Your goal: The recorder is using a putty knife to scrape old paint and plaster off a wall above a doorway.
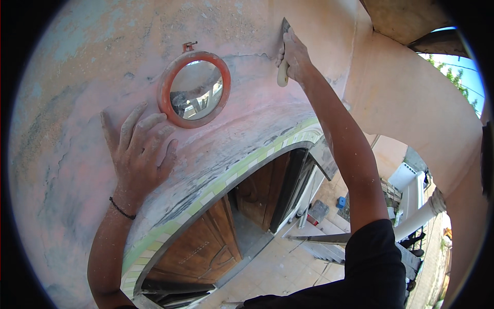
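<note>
My right hand (297,57) is closed around the pale handle of a putty knife (282,77), high on the wall to the right. Its dark, narrow blade points upward, close to the plaster; I cannot tell whether it touches. The wall (267,95) is patchy pink, orange and grey, with a crack running left from near the right hand. Spread fingers of my left hand (141,149), dusty with pale powder, rest on the wall at the left. Just beside its fingertips is a round convex mirror (198,90) in a scuffed red-orange frame, with a small bracket (189,46) above it.
Below the wall curves an arch edged in green and white tiles (211,191), over carved wooden doors (190,247). Far down lies a tiled floor (278,268). At the right are a plastered arch (411,98), a white pipe-like post (414,222) and a blue object (341,202).
</note>
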Available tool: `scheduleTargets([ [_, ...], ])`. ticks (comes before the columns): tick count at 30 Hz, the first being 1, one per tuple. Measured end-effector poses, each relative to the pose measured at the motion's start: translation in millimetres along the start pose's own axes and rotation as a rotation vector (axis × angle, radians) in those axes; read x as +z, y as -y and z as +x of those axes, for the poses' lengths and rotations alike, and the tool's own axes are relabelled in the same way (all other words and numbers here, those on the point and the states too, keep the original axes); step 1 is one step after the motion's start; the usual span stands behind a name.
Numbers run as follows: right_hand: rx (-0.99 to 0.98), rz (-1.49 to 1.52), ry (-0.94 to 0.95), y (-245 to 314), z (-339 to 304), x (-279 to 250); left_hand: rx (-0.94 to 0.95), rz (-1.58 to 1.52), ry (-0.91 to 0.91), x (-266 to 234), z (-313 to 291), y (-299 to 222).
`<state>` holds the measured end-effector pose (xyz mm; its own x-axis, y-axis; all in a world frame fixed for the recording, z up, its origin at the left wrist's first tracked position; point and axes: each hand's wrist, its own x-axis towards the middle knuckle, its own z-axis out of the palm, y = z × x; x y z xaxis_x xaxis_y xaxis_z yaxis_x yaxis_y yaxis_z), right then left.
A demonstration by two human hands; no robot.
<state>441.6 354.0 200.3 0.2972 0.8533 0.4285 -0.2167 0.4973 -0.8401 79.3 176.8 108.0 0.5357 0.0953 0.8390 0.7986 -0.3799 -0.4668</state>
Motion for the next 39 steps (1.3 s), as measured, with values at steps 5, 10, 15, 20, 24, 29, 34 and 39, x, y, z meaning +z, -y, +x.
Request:
scheduleTargets([
  [5, 0.063, -0.028, 0.132, 0.9, -17.1, 1.9, -0.012, -0.033, 0.005, -0.1, -3.2, -2.9],
  [10, -0.036, 0.068, 0.016, 44.6, 37.7, 5.7, -0.010, -0.040, -0.020, 1.7, -0.5, -4.8],
  [15, -0.019, -0.192, 0.118, 10.8, -44.0, 4.4, -0.015, -0.041, 0.020, 2.0, -2.3, -2.9],
  [20, 0.043, -0.193, 0.133, 49.6, -3.2, -3.6, -0.003, -0.073, -0.004, 3.4, -0.3, -4.5],
  [24, 0.034, -0.190, 0.092, 53.8, -3.2, 3.3, -0.005, -0.037, -0.011, 3.3, -5.8, -2.2],
  [29, 0.062, -0.333, 0.213, 33.0, -37.4, -3.1, -0.023, -0.012, 0.037, -0.1, -4.1, -2.6],
  [34, -0.052, -0.192, 0.041, 85.6, 39.5, -5.7, 0.012, -0.009, 0.001, 2.9, 0.5, -5.4],
  [39, -0.041, -0.350, 0.154, 24.8, -43.1, -1.3, -0.004, 0.001, 0.021, 0.1, -4.2, -4.8],
])
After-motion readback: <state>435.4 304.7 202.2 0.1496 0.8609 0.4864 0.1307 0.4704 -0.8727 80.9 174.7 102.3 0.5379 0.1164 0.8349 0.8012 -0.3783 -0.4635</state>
